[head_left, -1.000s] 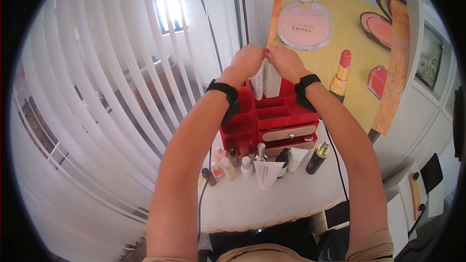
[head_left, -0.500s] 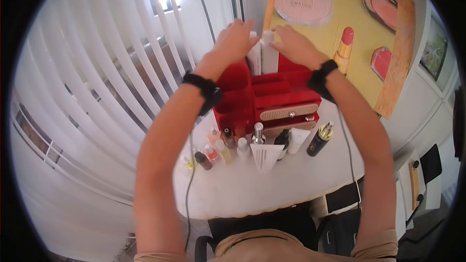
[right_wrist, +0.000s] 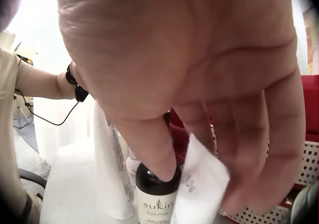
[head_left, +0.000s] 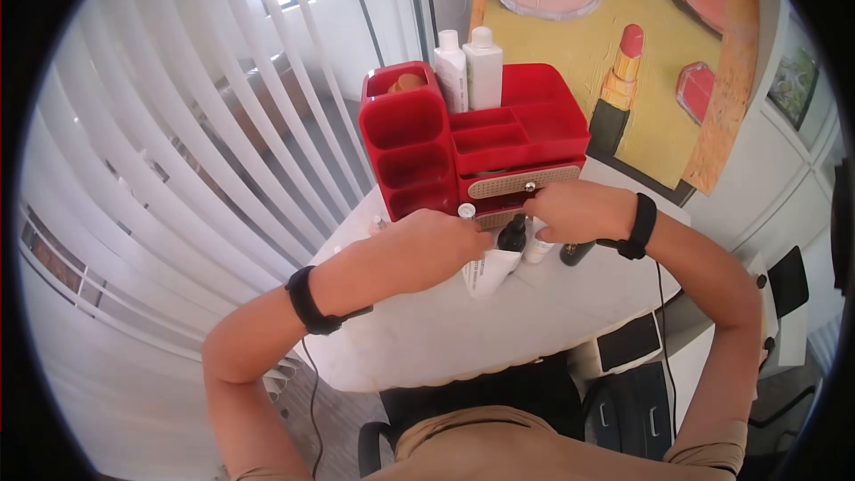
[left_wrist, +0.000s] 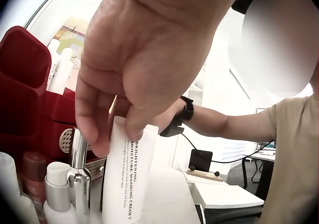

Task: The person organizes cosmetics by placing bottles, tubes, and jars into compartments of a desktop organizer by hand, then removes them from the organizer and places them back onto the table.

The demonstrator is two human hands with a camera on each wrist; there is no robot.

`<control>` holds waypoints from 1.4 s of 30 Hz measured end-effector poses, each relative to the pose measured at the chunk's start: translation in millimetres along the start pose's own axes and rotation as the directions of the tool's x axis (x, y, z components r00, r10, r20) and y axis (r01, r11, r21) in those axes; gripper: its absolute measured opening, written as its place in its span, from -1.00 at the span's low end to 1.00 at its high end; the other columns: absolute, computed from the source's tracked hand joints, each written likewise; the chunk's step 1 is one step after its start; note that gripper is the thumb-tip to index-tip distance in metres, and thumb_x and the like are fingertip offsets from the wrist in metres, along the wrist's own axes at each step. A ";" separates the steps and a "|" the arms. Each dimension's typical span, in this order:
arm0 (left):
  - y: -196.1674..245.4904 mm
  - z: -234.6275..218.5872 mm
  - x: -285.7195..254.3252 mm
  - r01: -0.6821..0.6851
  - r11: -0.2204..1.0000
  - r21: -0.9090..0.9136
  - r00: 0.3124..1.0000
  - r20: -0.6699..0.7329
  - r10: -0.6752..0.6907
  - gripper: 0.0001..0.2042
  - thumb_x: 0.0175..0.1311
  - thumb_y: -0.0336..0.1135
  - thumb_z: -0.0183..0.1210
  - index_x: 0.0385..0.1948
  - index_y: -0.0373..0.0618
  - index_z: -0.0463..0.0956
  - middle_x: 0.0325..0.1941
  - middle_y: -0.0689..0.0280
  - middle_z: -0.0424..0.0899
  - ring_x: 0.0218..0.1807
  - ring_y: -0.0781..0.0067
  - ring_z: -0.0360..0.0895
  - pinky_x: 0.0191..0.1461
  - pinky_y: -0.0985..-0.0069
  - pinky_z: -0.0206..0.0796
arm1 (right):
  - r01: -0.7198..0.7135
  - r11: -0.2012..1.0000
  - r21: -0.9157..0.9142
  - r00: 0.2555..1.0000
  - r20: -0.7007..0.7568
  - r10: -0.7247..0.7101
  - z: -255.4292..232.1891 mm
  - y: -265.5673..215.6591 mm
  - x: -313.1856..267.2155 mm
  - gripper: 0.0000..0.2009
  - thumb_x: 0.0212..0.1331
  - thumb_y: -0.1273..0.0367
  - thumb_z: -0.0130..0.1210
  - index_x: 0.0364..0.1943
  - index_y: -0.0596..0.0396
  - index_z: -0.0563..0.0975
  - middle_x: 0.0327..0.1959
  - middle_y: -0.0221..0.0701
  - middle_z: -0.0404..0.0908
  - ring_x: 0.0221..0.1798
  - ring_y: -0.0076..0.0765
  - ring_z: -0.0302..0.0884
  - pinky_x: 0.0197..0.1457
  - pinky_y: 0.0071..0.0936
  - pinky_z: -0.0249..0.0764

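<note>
In the left wrist view my left hand pinches the top end of a white washing-cream tube, thumb across its front and other fingers hanging beside it. The tube stands at the front of the bottle row. My right hand is spread above a dark-capped Sukin bottle and a smaller white tube. Its thumb overlaps the bottle's cap, and its fingers reach down past the tube. Behind both hands stands a red makeup organizer, two white bottles upright at its back.
A silver-topped bottle and a white pump bottle stand left of the cream tube. A black bottle is under my right wrist. Cables hang from both wristbands. The white table has a curved front edge; vertical blinds are at left.
Both hands have come down and forward from the two white bottles at the organizer's back to the bottle row. Those bottles now stand free, and my left hand has reached the cream tube.
</note>
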State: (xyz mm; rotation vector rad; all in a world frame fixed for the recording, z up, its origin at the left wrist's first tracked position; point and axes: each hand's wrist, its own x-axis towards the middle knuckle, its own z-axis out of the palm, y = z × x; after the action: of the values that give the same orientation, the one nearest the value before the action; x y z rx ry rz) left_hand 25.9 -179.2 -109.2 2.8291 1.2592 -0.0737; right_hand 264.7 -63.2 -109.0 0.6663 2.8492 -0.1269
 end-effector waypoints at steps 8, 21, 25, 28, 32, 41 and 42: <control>-11.8 -52.9 -6.1 -0.121 0.951 -0.284 0.973 -0.225 0.057 -0.83 0.46 -0.36 0.08 -0.13 -0.25 0.58 -0.25 0.13 0.65 -0.18 0.14 0.66 -0.06 0.29 0.52 | 0.113 0.992 0.052 0.969 -0.225 -0.099 -29.7 17.4 -17.2 -0.77 0.26 0.33 0.20 -0.20 0.26 0.56 -0.32 -0.03 0.65 -0.19 0.15 0.65 -0.13 -0.05 0.53; -79.1 -158.5 112.0 -0.042 0.913 -0.405 0.761 -0.606 -0.234 -0.73 0.51 -0.27 0.06 -0.09 -0.33 0.60 -0.40 0.20 0.65 -0.44 0.50 0.57 -0.27 0.49 0.49 | -0.087 0.986 0.144 0.534 -0.828 0.168 -122.7 124.2 4.6 -0.69 0.28 0.27 0.15 -0.14 0.31 0.61 -0.22 0.03 0.67 -0.13 0.19 0.60 -0.04 -0.12 0.49; -115.3 -149.2 149.5 0.023 0.987 -0.159 0.708 -0.695 -0.128 -0.73 0.48 -0.27 0.06 -0.08 -0.34 0.59 -0.40 0.07 0.61 -0.45 0.29 0.55 -0.23 0.33 0.45 | -0.149 0.986 0.070 0.520 -0.843 0.139 -110.0 157.2 31.2 -0.70 0.29 0.25 0.12 -0.15 0.28 0.60 -0.21 0.04 0.65 -0.09 0.25 0.58 -0.01 -0.03 0.47; -128.4 -138.8 162.4 0.127 0.979 -0.161 0.750 -0.630 -0.201 -0.73 0.49 -0.26 0.05 -0.11 -0.31 0.59 -0.33 -0.01 0.65 -0.34 0.08 0.60 -0.11 0.21 0.45 | -0.116 0.982 0.147 0.564 -0.804 0.187 -103.1 165.9 48.3 -0.70 0.29 0.23 0.12 -0.18 0.26 0.59 -0.23 0.02 0.65 -0.08 0.27 0.57 0.00 0.00 0.46; -151.8 -118.1 182.4 0.115 0.993 -0.022 0.748 -0.656 -0.102 -0.73 0.49 -0.23 0.06 -0.13 -0.27 0.60 -0.23 -0.04 0.68 -0.17 -0.07 0.63 -0.01 0.13 0.42 | -0.049 0.959 0.278 0.620 -0.744 0.247 -95.0 180.9 83.1 -0.74 0.28 0.31 0.07 -0.19 0.27 0.59 -0.23 0.02 0.66 -0.19 0.18 0.62 -0.10 -0.06 0.51; -146.8 -105.9 197.0 0.378 0.918 0.118 0.838 -0.466 -0.285 -0.77 0.46 -0.23 0.06 -0.13 -0.15 0.64 -0.15 -0.02 0.71 0.00 -0.13 0.62 0.13 0.06 0.43 | 0.163 0.699 0.696 0.731 -0.561 0.388 -67.5 190.6 102.6 -0.70 0.42 0.41 -0.06 0.12 0.27 0.49 -0.22 -0.21 0.69 -0.27 -0.34 0.70 -0.28 -0.42 0.65; -148.0 -105.1 196.0 0.362 0.918 0.160 0.827 -0.510 -0.237 -0.76 0.46 -0.22 0.06 -0.13 -0.16 0.63 -0.16 -0.03 0.70 0.00 -0.12 0.62 0.12 0.06 0.43 | 0.137 0.724 0.676 0.723 -0.568 0.394 -64.8 194.8 96.7 -0.69 0.41 0.41 -0.04 0.15 0.27 0.47 -0.20 -0.20 0.68 -0.27 -0.33 0.70 -0.27 -0.42 0.64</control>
State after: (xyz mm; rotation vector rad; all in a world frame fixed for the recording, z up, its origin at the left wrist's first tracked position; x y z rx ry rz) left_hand 49.7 71.3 -19.4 2.9250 1.9227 0.5404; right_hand 255.1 160.9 -74.5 1.3080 3.3962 -1.2181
